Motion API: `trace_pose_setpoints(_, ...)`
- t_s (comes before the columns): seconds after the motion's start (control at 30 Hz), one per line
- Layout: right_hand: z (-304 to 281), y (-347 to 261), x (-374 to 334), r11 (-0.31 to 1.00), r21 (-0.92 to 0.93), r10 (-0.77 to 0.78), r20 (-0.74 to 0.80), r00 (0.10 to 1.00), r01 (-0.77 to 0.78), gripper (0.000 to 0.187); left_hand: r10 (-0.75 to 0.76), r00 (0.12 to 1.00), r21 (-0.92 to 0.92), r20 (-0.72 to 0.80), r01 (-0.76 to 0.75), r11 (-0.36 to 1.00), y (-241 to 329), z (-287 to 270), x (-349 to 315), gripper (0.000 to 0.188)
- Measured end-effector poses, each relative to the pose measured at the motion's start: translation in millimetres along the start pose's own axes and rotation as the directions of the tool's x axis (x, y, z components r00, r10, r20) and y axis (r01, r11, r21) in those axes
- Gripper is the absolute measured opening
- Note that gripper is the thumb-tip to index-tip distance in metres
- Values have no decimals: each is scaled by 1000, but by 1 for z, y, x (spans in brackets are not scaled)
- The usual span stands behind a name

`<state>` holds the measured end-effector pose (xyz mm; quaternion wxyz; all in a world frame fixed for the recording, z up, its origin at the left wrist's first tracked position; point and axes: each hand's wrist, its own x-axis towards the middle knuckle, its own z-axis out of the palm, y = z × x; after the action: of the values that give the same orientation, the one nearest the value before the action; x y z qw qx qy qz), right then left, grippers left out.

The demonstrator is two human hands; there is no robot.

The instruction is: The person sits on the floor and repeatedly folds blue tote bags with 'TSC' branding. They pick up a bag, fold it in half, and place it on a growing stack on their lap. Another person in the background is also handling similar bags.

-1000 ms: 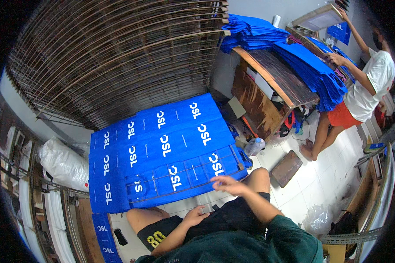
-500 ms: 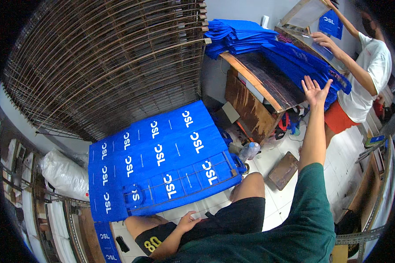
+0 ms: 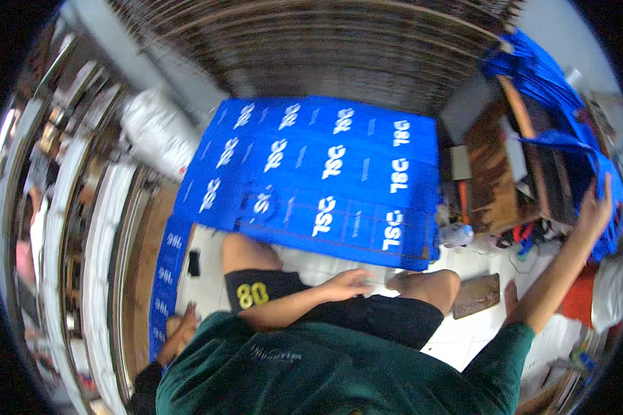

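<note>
At the far right, my right hand (image 3: 594, 211) is closed at the edge of a blue fabric sheet (image 3: 576, 149), part of which rises off the stack; motion smears the fingers. My left hand (image 3: 346, 284) lies over my lap, its fingers drawn together around a small pale thing too blurred to name. In front of my knees a wide blue fabric sheet (image 3: 308, 155) with white print is spread out flat. Thin rods of a frame show faintly along its near part.
A wire rack (image 3: 339, 52) stands behind the spread sheet. A wooden stand (image 3: 491, 166) bears the stack at right. Another person's hand (image 3: 180, 337) shows at lower left, by a blue printed strip (image 3: 163, 294). A brown block (image 3: 477, 296) lies on the floor.
My view has swung right. My right hand, earlier spread in the air, is now at the blue sheets. Another person's hand has appeared at lower left.
</note>
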<state>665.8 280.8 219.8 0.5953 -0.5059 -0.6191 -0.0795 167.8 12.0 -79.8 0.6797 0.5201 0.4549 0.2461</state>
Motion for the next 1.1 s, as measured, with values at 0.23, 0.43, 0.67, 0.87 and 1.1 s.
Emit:
trace_pose_setpoints(0.23, 51, -218, -157, 564, 668, 430, 264, 863, -485, 34, 149, 926, -833, 347, 231, 503, 92, -12, -15, 92)
trace_pose_setpoints(0.43, 107, -282, -250, 135, 438, 493, 748, 444, -889, 57, -114, 991, -885, -75, -13, 465, 63, -70, -66, 81)
trace_pose_setpoints(0.67, 147, -326, -277, 84, 308, 391, 865, 315, -948, 67, -347, 879, -925, -328, -224, 308, -6, -81, -98, 54)
trace_pose_setpoints(0.87, 193, -348, -273, 254, 306, 391, 835, 387, -917, 88, -368, 744, -828, -558, -471, 305, -16, -128, -102, 57)
trace_pose_setpoints(1.1, 272, -327, -304, -396, 111, 325, 945, -26, -912, 52, -23, 454, -350, -891, -653, 672, 28, -249, -143, 64)
